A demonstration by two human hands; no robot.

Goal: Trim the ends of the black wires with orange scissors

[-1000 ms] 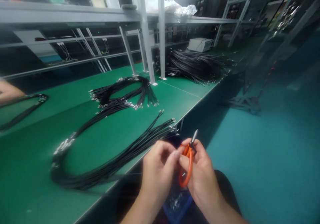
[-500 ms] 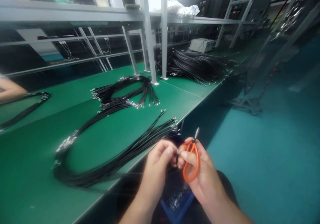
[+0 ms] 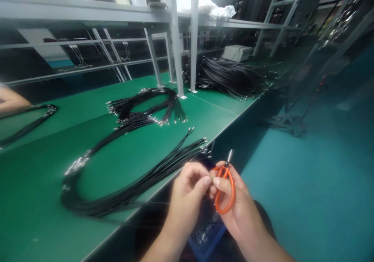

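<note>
Over the table's front edge, my left hand (image 3: pixel 188 194) is closed, thumb and forefinger pinching the small end of a black cable, mostly hidden by the fingers. My right hand (image 3: pixel 241 203) meets it at the fingertips and also grips scissors (image 3: pixel 233 194) with orange handles, their short blades pointing up and away. The right thumb and forefinger touch the same small end. A long curved bundle of black cables (image 3: pixel 117 199) with pale metal tips lies on the green table (image 3: pixel 117 168) to the left; a few strands run from it toward my left hand.
Another cable bundle (image 3: pixel 168 98) lies farther back, and a large cable pile (image 3: pixel 230 77) sits by a pale box (image 3: pixel 237 53). Shelf posts (image 3: pixel 175 48) stand on the table. Below my hands is a blue bin (image 3: pixel 209 242) with small bits. Another person's arm (image 3: pixel 13 100) is at left.
My left hand has shifted slightly right, its fingertips closer to the right thumb. The scissors stay in my right hand, almost unmoved. The other person's arm has shifted slightly.
</note>
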